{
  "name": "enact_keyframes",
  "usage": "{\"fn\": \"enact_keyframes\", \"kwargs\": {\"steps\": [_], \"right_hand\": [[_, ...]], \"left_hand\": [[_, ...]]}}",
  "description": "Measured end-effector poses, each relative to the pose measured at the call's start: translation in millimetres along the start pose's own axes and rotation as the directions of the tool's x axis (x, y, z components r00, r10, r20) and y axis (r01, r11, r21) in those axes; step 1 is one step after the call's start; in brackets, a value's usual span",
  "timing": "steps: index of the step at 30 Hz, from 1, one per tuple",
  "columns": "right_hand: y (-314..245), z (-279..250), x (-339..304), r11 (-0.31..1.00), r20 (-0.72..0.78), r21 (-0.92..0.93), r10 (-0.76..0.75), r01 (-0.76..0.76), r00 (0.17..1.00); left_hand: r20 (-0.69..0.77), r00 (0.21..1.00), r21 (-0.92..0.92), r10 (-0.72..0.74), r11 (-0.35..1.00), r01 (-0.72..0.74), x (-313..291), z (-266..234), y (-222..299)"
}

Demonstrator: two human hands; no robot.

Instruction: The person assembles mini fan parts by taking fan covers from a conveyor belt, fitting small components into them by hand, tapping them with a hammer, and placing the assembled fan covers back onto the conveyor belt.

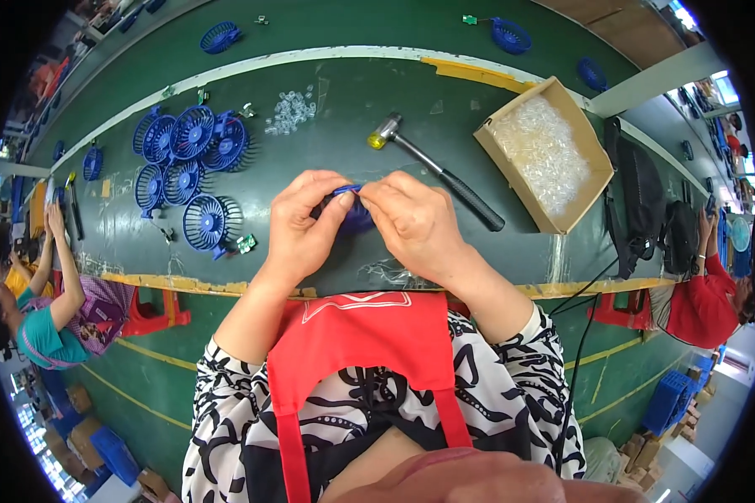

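Note:
A blue plastic fan point(357, 220) is held low over the bench in front of me, most of it covered by my fingers. My left hand point(304, 225) is closed on it, thumb and forefinger pinching a narrow blue part at its top. The fingertips of my right hand point(417, 225) are pinched together against that same part; whatever they hold is too small and covered to make out. To the left lie several blue caged fans point(195, 132), some with small green circuit boards point(246, 243). Beyond my hands is a loose pile of small clear plastic pieces point(291, 111).
A hammer point(428, 159) with a yellow-tipped head and black grip lies right of centre. Beside it stands a cardboard box point(502, 173) of clear plastic pieces, then a black bag point(640, 197). More fans point(510, 36) lie beyond the white strip. Co-workers sit at both sides.

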State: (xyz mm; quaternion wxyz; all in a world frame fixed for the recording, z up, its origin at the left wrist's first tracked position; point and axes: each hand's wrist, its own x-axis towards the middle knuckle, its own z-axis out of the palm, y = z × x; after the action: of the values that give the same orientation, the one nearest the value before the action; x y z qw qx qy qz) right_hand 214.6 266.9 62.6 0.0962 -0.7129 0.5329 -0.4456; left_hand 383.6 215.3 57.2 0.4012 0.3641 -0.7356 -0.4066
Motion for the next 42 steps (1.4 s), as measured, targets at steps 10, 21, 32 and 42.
{"fn": "enact_keyframes", "kwargs": {"steps": [10, 21, 32, 42], "right_hand": [[14, -7, -3, 0.994, 0.189, -0.085, -0.055, 0.072, 0.980], [29, -16, -4, 0.988, 0.353, 0.054, 0.115, -0.143, 0.929], [78, -14, 5, 0.859, 0.207, -0.494, 0.269, -0.136, 0.941], [35, -8, -14, 0.951, 0.242, -0.310, 0.075, 0.004, 0.967]], "left_hand": [[0.176, 0.870, -0.401, -0.461, 0.774, 0.491, -10, 3, -23], [0.422, 0.657, -0.352, -0.624, 0.555, 0.754, 2, 19, -39], [-0.050, 0.999, 0.460, 0.018, 0.888, 0.007, 13, 11, -47], [-0.046, 0.998, 0.560, 0.048, 0.828, -0.014, -21, 28, -41]]}}
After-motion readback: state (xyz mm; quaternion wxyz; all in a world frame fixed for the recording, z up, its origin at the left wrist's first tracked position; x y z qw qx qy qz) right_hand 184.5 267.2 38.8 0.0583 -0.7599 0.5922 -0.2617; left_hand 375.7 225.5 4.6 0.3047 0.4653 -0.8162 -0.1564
